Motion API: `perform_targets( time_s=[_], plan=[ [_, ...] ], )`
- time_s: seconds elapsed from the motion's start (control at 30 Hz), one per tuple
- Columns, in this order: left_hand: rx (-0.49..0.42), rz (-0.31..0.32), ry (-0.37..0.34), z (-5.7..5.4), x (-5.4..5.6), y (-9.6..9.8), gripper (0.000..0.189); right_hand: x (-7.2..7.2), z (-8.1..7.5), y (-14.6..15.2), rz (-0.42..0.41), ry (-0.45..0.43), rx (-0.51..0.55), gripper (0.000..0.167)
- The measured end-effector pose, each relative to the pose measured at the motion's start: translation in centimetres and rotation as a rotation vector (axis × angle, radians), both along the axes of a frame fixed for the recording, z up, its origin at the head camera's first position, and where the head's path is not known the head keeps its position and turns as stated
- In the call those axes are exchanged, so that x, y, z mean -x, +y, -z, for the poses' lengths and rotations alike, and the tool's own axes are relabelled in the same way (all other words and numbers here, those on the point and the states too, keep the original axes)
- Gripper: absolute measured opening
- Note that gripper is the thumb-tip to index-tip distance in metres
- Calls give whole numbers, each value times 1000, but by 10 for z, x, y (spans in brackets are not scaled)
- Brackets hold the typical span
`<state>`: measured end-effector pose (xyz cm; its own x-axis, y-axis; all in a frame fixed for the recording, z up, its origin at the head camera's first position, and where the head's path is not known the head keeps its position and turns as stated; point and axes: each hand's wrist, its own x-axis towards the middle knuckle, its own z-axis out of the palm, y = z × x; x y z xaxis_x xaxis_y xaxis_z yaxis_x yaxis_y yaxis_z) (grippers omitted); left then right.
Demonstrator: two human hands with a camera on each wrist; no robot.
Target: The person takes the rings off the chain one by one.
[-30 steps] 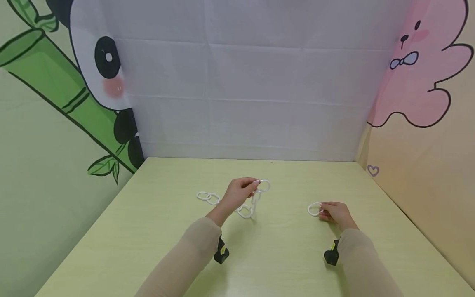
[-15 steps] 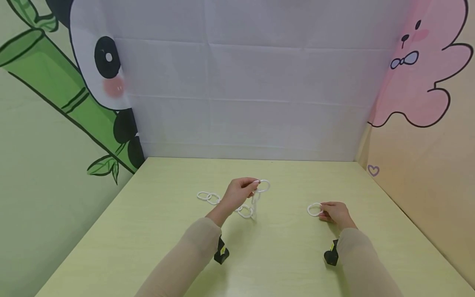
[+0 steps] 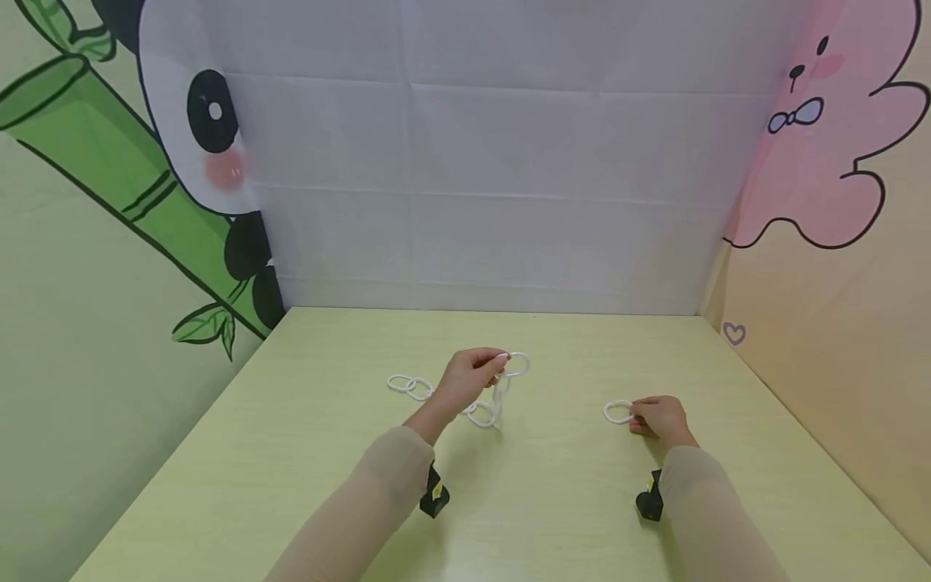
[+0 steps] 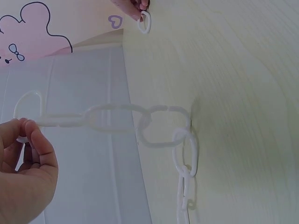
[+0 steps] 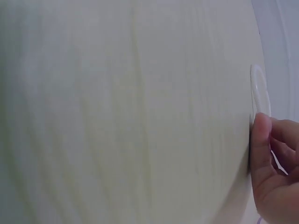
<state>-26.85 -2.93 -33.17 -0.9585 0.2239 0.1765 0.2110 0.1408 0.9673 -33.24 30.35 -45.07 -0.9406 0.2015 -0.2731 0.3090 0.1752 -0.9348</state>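
With the left hand [image 3: 465, 378], fingers curled, pinching between thumb and fingertips a white, oval-linked, plastic-looking chain [image 4: 161, 145] by its end link [image 4: 42, 105]. Lifted there above the pale, wood-grained bench [image 3: 553, 501]; hanging from the fingers down to the bench beneath that hand, then lying along the bench past the outer side of it, partly hidden behind the wrist in the head view. With the right hand [image 3: 658, 416], also curled, pinching by one side a loose white, oval, plastic-looking link [image 5: 256, 77], jutting from the fingertips toward the left hand. Held close to the bench; cannot tell whether touching. Well apart from the chain.
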Motion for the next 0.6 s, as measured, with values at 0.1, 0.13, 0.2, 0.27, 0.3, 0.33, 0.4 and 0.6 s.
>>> perform_targets(
  time_s=[0.1, 0.13, 0.2, 0.27, 0.3, 0.33, 0.4, 0.6],
  plan=[
    [1, 0, -1, 1, 0, -2, 24, 0, 3, -1, 11, -2, -14, 32],
    [0, -1, -3, 2, 0, -2, 24, 0, 4, -2, 12, 0, -19, 32],
    [-1, -3, -3, 2, -1, -4, 24, -1, 4, -3, 13, 2, -27, 31],
    [-2, -5, 2, 3, -1, -5, 24, -3, 2, -6, 20, 1, -33, 30],
    [-4, -6, 3, 3, -1, -6, 23, -5, 1, -7, 22, 0, -36, 30],
    [-7, -7, 6, 3, -2, -6, 23, -6, 1, -8, 24, 0, -38, 30],
    [-5, -9, 7, 3, -2, -8, 23, -8, 1, -10, 27, 0, -42, 29],
    [8, -4, 0, 4, -5, -12, 24, -9, 7, -12, 30, -6, -56, 25]
  ],
)
